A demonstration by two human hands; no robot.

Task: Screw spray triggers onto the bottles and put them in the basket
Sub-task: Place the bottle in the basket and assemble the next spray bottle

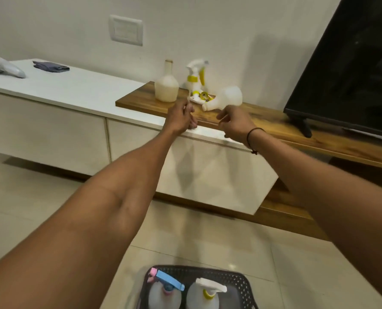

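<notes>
On the wooden shelf (pixel 263 123) stands an upright capless bottle (pixel 166 86). Beside it a white bottle (pixel 224 98) lies on its side, neck toward me. A white-and-yellow spray trigger (pixel 195 74) stands behind them and another trigger (pixel 200 97) lies flat between the bottles. My left hand (pixel 181 118) hovers just in front of the lying trigger, fingers loosely curled, holding nothing. My right hand (pixel 235 122) is just below the lying bottle, fingers apart and empty. A dark basket (pixel 241 284) on the floor holds a bottle with a blue trigger (pixel 165 291) and one with a white trigger (pixel 204 293).
A white cabinet (pixel 74 92) runs left of the shelf, with a white game controller (pixel 4 67) and a folded dark cloth (pixel 50 66) on it. A black TV (pixel 350 70) stands on the shelf at right. A wall switch plate (pixel 126 30) is above.
</notes>
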